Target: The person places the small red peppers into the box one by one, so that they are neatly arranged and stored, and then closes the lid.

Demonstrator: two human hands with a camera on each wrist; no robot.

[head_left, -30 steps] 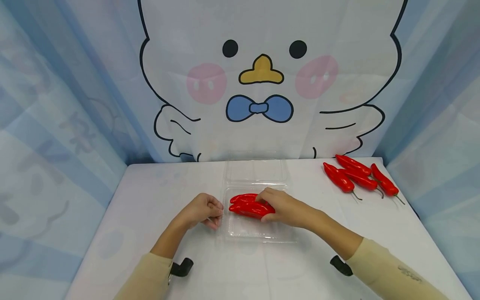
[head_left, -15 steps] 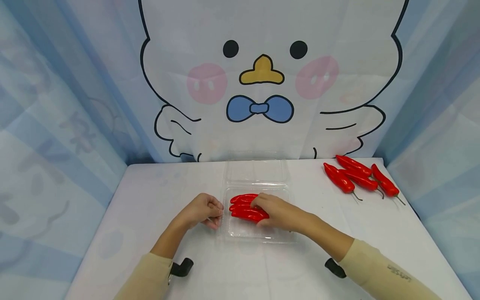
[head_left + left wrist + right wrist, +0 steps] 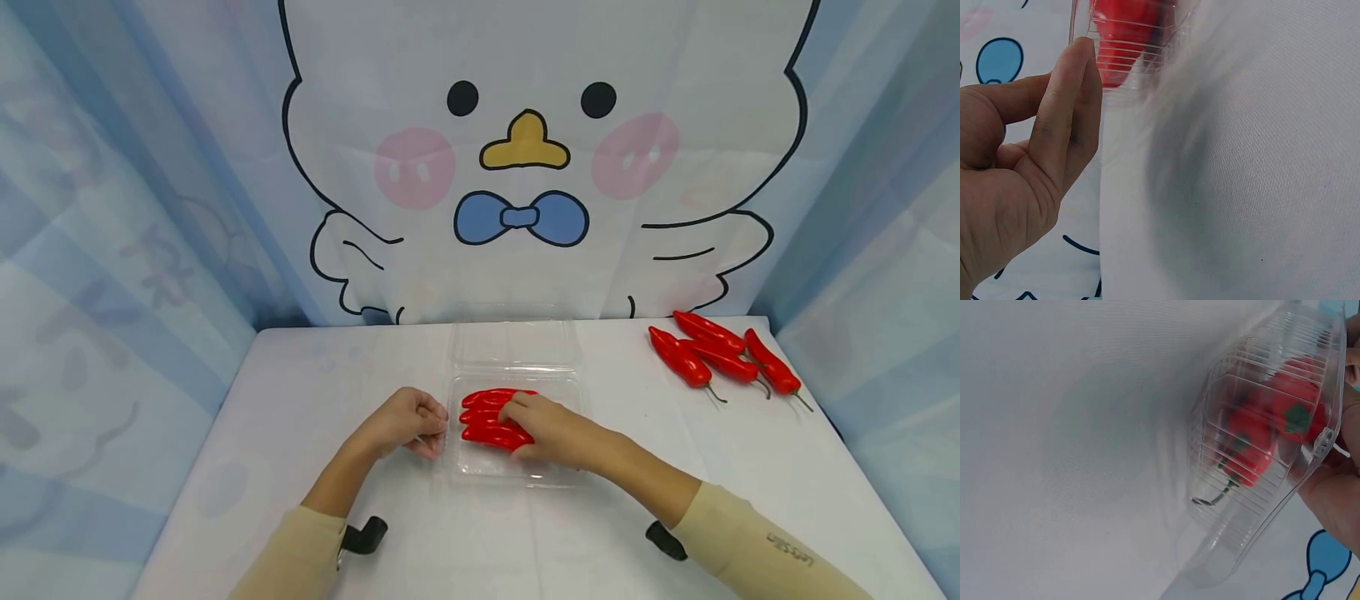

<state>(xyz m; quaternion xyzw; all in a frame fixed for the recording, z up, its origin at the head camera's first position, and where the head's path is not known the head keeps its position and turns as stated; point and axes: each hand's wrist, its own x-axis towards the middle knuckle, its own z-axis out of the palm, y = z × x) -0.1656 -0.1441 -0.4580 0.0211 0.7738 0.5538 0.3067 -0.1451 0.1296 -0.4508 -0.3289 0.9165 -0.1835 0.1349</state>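
Observation:
A clear plastic box lies on the table with its lid folded back and several red chili peppers side by side inside. My left hand pinches the box's left rim; in the left wrist view the fingertips meet right at that edge. My right hand reaches in from the right and grips the nearest chili pepper in the box, thumb on the near side and fingers over the top. The right wrist view shows pepper stems through the ribbed wall, with part of the right hand behind it.
Several more red chili peppers lie at the table's back right corner. The transparent lid extends toward the back edge. A printed cartoon curtain hangs behind the white table.
My right hand has moved slightly left and toward me with a pepper, setting it beside the others on the near side. My left hand stays at the box's edge.

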